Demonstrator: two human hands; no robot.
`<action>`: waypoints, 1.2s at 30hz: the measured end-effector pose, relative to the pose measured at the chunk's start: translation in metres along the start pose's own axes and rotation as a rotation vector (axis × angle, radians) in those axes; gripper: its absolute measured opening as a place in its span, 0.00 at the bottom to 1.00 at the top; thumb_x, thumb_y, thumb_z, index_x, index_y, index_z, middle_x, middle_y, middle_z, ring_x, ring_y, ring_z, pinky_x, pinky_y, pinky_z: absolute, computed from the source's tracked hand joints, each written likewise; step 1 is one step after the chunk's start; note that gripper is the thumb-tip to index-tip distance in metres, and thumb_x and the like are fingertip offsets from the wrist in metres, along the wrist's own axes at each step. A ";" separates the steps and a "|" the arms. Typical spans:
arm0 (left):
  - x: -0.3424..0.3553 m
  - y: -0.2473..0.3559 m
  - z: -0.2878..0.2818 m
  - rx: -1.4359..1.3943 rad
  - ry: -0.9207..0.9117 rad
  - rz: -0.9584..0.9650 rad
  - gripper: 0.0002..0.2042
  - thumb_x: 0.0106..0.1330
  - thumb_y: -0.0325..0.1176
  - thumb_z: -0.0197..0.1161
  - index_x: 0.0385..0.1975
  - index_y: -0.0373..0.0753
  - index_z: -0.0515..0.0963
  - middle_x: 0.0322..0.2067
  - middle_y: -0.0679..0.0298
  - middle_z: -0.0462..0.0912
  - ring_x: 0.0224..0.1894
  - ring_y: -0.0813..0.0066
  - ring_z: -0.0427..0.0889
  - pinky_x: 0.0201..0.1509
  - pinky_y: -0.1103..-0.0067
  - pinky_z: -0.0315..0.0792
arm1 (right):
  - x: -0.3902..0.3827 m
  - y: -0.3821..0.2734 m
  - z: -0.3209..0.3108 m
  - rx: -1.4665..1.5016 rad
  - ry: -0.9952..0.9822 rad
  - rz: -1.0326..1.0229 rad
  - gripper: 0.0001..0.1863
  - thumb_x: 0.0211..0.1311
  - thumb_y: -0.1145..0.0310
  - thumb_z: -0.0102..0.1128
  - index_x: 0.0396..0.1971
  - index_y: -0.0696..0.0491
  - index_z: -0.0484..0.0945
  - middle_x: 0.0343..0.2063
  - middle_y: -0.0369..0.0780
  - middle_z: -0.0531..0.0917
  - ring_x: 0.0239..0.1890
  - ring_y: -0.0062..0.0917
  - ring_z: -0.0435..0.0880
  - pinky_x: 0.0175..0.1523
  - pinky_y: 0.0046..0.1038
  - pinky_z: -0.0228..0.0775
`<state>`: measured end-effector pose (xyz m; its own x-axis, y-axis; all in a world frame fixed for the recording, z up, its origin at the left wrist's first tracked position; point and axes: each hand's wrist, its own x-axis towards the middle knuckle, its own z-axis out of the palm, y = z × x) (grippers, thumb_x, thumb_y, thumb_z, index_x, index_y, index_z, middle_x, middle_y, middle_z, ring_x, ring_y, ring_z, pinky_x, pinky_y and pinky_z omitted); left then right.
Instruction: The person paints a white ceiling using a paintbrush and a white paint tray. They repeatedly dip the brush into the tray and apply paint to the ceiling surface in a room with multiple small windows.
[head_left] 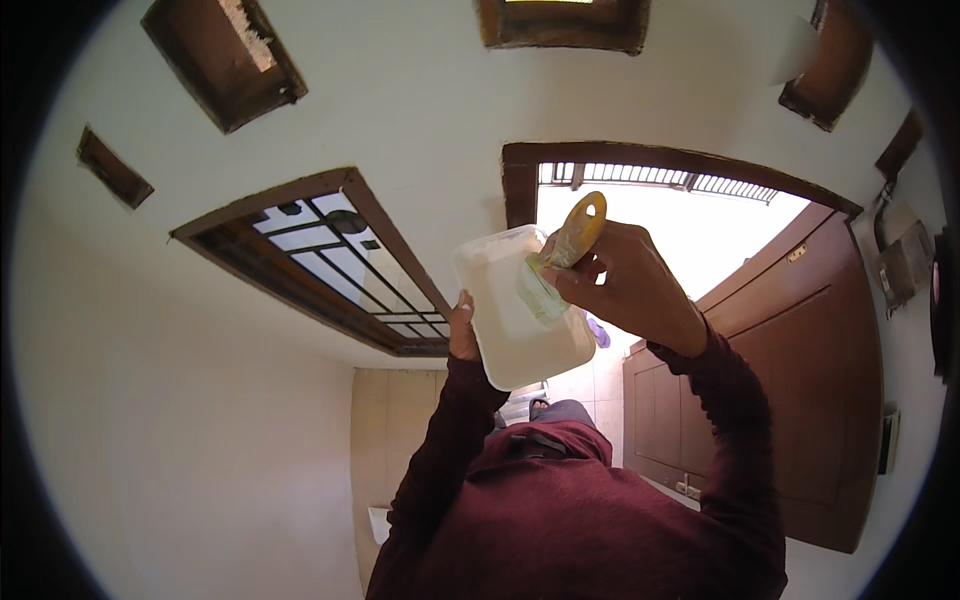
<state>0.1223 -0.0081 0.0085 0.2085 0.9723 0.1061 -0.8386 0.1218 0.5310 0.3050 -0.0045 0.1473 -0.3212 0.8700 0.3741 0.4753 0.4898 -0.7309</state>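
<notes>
A white rectangular plastic tub (500, 340) is held up in front of my body, tilted so its inside shows. My left hand (463, 328) grips its left side, thumb at the rim and the other fingers hidden behind it. In my right hand (620, 285) is a paintbrush (580, 230) with a yellowish, paint-smeared handle that has a hole at its end. The handle points up and the pale greenish bristles (543, 297) reach down into the tub, over its right part. Whether the bristles touch the tub's inside I cannot tell.
Ahead is a doorway with a dark wooden frame (690, 160), its brown door (770, 370) swung open on the right. A barred window (340, 250) is at the left. Small framed vents (225, 60) sit high in the white wall (400, 90). Pale floor tiles (385, 420) lie below.
</notes>
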 end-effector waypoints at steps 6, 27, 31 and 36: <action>0.001 0.005 0.011 0.173 -0.067 0.038 0.31 0.66 0.55 0.47 0.63 0.39 0.62 0.55 0.55 0.73 0.55 0.62 0.76 0.55 0.65 0.76 | -0.019 0.037 -0.004 0.524 0.167 0.229 0.12 0.61 0.69 0.62 0.39 0.62 0.79 0.32 0.41 0.83 0.28 0.23 0.83 0.32 0.24 0.79; 0.004 0.010 -0.003 0.266 0.105 -0.021 0.47 0.56 0.68 0.50 0.67 0.36 0.54 0.57 0.37 0.64 0.54 0.42 0.71 0.51 0.49 0.72 | -0.029 0.086 0.003 1.081 0.868 -0.088 0.15 0.67 0.69 0.56 0.50 0.58 0.71 0.43 0.43 0.80 0.43 0.28 0.84 0.43 0.31 0.82; 0.002 0.010 -0.004 0.260 0.093 0.004 0.45 0.57 0.67 0.51 0.67 0.36 0.55 0.57 0.38 0.63 0.56 0.43 0.70 0.53 0.49 0.71 | -0.018 0.088 -0.001 0.909 0.933 -0.172 0.14 0.67 0.71 0.56 0.50 0.59 0.72 0.43 0.44 0.80 0.44 0.29 0.83 0.44 0.30 0.83; 0.002 0.008 -0.019 0.224 0.087 0.048 0.42 0.59 0.64 0.51 0.65 0.36 0.57 0.55 0.39 0.67 0.53 0.44 0.74 0.50 0.53 0.75 | -0.010 0.094 -0.002 0.729 0.924 -0.209 0.13 0.62 0.76 0.61 0.47 0.58 0.75 0.45 0.42 0.79 0.44 0.28 0.83 0.45 0.30 0.83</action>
<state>0.1068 -0.0013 -0.0031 0.1186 0.9906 0.0676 -0.7122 0.0374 0.7010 0.3543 0.0329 0.0756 0.5156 0.6353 0.5749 -0.1885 0.7387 -0.6472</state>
